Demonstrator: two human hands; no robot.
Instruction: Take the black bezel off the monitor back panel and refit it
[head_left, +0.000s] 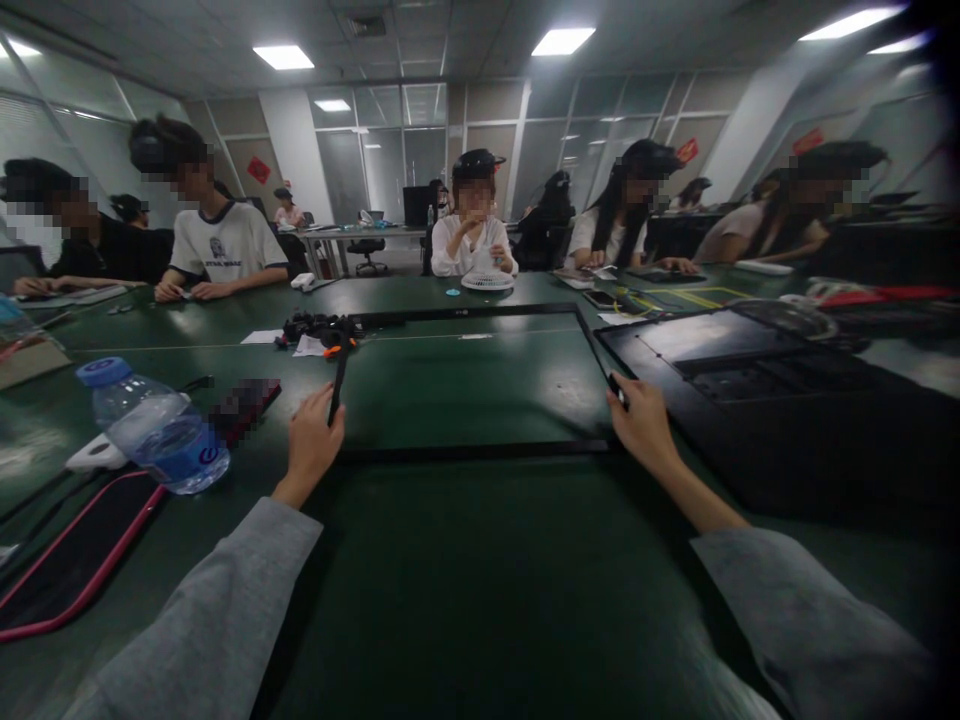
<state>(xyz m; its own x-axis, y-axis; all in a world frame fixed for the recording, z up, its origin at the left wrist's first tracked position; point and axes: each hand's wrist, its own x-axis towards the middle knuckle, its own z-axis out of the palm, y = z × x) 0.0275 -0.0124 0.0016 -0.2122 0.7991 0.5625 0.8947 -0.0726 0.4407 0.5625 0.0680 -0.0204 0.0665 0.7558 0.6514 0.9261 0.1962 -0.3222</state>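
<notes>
A thin black monitor bezel point(480, 453), an open rectangle with a small pale mark on its far bar, spans the space between my hands. My left hand point(313, 438) is closed around its left side bar. On the opposite side, my right hand point(646, 425) is closed on the right bar, fingers wrapped and thumb inward. The green table point(472, 385) shows through the bezel's opening. Just right of my right hand lies a large dark panel point(750, 370), like the back of a monitor.
A water bottle point(161, 430) lies tilted at left, near a dark pad with a pink edge point(82, 560) and a phone point(244, 410). Black small parts point(311, 328) sit beyond the bezel's far left corner. A white fan point(487, 281) and several co-workers are across the table.
</notes>
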